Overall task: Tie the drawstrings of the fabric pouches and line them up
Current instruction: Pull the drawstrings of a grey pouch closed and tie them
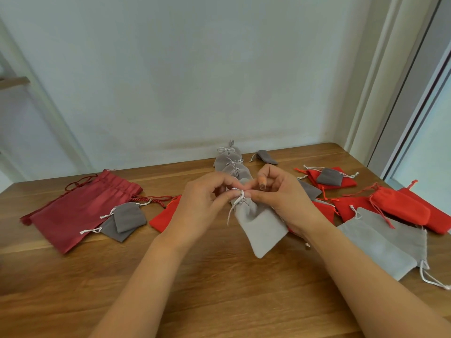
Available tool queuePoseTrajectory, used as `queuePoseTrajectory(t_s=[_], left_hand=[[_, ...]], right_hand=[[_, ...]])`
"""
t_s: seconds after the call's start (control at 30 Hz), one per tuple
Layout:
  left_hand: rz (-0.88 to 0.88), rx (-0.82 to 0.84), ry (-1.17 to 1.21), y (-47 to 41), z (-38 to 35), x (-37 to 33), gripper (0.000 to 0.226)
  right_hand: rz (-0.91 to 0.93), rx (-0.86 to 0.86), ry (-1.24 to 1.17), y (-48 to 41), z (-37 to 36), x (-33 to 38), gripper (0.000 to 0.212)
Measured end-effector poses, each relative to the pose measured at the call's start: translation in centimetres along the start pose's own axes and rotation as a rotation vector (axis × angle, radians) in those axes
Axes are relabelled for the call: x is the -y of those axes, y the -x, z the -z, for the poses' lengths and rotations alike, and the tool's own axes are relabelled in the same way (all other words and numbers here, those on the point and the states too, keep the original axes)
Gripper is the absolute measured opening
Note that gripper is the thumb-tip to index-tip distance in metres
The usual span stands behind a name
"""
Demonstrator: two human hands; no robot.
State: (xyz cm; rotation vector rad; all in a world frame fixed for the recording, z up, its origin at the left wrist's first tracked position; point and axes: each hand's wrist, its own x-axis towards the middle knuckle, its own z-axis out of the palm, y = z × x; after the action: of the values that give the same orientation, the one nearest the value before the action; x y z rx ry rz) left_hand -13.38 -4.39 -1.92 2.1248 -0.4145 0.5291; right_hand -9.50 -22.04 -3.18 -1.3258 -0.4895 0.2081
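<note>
A light grey pouch hangs at the table's middle, its neck gathered by a white drawstring. My left hand and my right hand both pinch that drawstring at the neck, fingers curled around the knot. One loose string end dangles down the pouch's left side. Behind my hands, a row of tied grey pouches runs toward the wall.
A big dark red bag and two dark grey pouches lie at the left. Red pouches, a large light grey pouch and a small dark grey pouch cover the right. The wooden table meets a wall behind.
</note>
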Motion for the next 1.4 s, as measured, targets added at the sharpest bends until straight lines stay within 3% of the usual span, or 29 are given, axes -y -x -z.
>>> queuePoseTrajectory(t_s=[0.23, 0.53, 1.07, 1.2, 1.4], left_hand=[[0.120, 0.005, 0.252, 0.1, 0.1, -0.7, 0.013], [0.085, -0.006, 0.183, 0.2, -0.1, -0.7, 0.019], [0.122, -0.042, 0.240, 0.2, -0.4, -0.8, 0.013], [0.135, -0.028, 0.188, 0.2, -0.3, -0.5, 0.013], [0.087, 0.076, -0.103, 0.2, -0.5, -0.3, 0.006]], right_hand=[[0.001, 0.100, -0.036, 0.2, 0.2, 0.6, 0.037], [0.038, 0.075, 0.115, 0.1, 0.2, 0.4, 0.036], [0.012, 0.057, 0.075, 0.5, 0.1, 1.0, 0.042], [0.011, 0.041, 0.190, 0.2, 0.0, 0.5, 0.042], [0.054, -0.039, 0.580, 0.1, 0.3, 0.7, 0.036]])
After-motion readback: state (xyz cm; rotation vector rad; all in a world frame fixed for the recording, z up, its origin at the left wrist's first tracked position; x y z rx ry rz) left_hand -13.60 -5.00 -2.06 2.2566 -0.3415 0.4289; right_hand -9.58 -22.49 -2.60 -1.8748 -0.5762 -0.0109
